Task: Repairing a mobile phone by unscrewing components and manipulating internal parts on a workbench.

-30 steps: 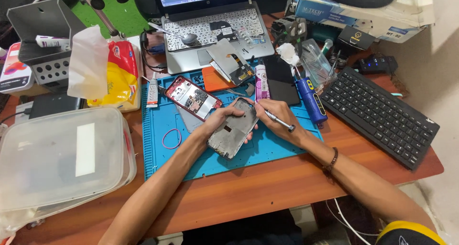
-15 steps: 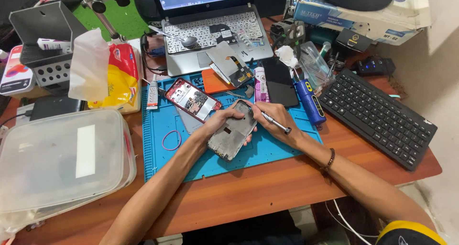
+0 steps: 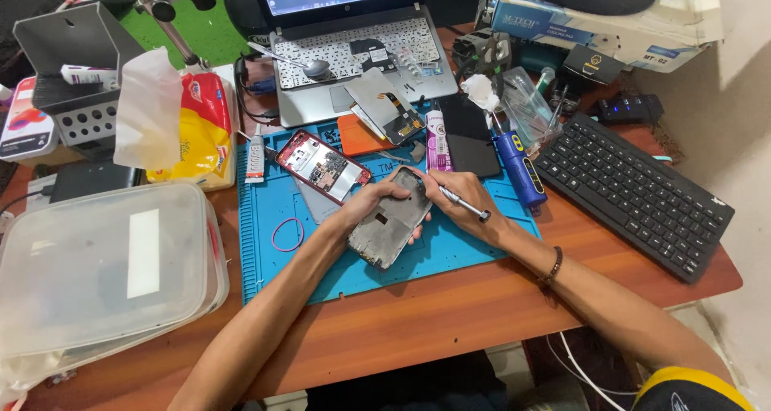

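Hands on blue mat (image 3: 474,250) — left hand (image 3: 365,206) grips phone frame (image 3: 391,226), right hand (image 3: 466,194) screwdriver (image 3: 458,201).

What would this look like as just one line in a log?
left hand: holds grey phone frame | right hand: holds metal tool, tip at frame's top edge | under: blue mat | nearby: opened red phone

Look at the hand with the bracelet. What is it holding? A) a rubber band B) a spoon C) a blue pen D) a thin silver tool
D. The right hand pinches a thin silver tool with its tip at the top edge of the grey phone frame, which the left hand steadies on the blue mat.
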